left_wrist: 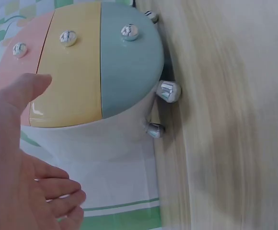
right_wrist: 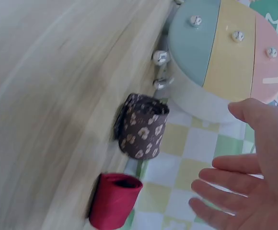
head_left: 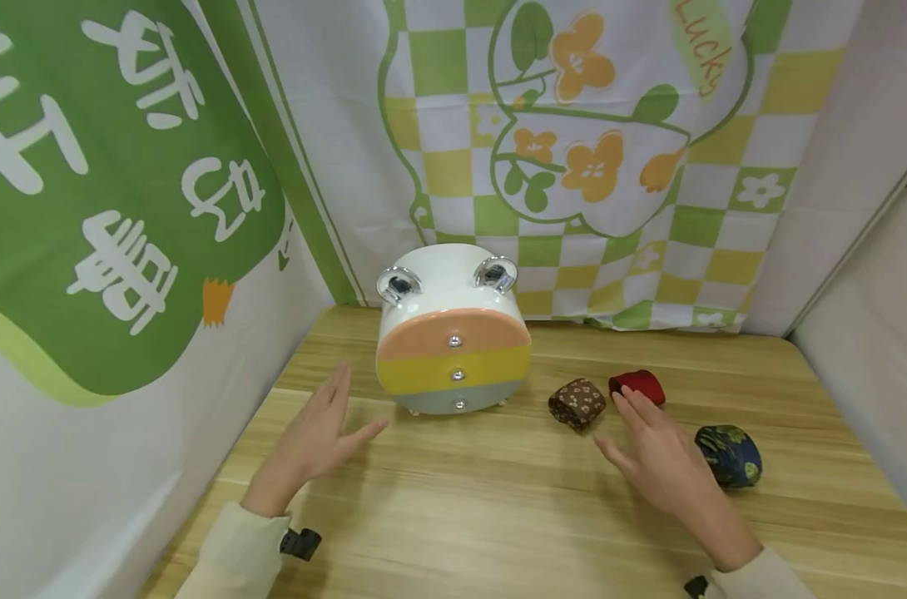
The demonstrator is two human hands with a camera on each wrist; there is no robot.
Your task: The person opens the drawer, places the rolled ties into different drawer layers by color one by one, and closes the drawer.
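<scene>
A white rounded box with three drawers (head_left: pixel 453 358), fronted in peach, yellow and grey-blue with silver knobs, stands at the back of the table; two silver rings sit on top. My left hand (head_left: pixel 314 437) is held to its left, fingers extended and holding nothing. My right hand (head_left: pixel 666 457) hovers among three rolled neckties, its fingers stretched out with nothing in them. The brown floral tie (right_wrist: pixel 144 129) lies nearest the box. Beyond my fingertips is the red tie (right_wrist: pixel 115 201), partly covered in the head view. A navy patterned tie (head_left: pixel 731 456) lies right of that hand.
The wooden table (head_left: pixel 483 516) is enclosed by hanging cloths. A green and white checked cloth (head_left: pixel 558 249) hangs behind the box, and a green cloth with white characters (head_left: pixel 124 208) hangs at the left. A white cloth wall (head_left: pixel 873 333) borders the right side.
</scene>
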